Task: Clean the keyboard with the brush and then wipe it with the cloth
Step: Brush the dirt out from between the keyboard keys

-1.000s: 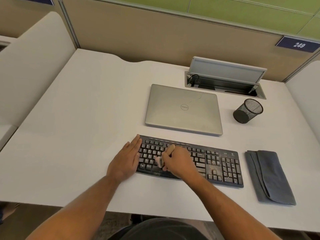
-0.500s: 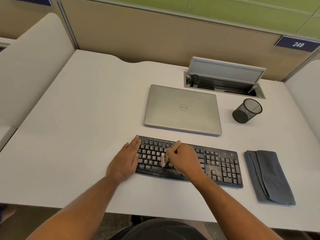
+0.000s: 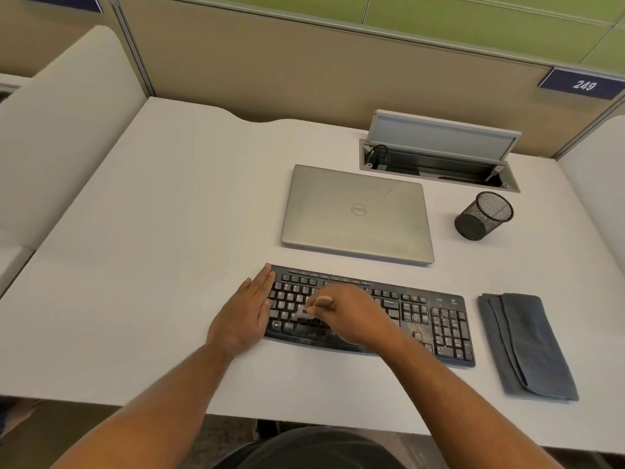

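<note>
A black keyboard [image 3: 436, 319] speckled with crumbs lies near the front edge of the white desk [image 3: 152, 265]. My right hand [image 3: 355, 314] grips a small brush [image 3: 318, 304] with a pale wooden handle, its bristles down on the lower left keys. My left hand [image 3: 245, 313] lies flat with straight fingers against the keyboard's left end. A folded grey cloth [image 3: 527, 346] rests on the desk to the right of the keyboard, touched by neither hand.
A closed silver laptop [image 3: 358, 214] sits just behind the keyboard. A black mesh pen cup [image 3: 483, 214] stands right of it. An open cable hatch [image 3: 439, 157] lies at the back. Partition walls enclose the desk on three sides.
The brush went from the lower left keys up and right, then came back down left, its handle now lying flatter. The left hand stays against the keyboard's end.
</note>
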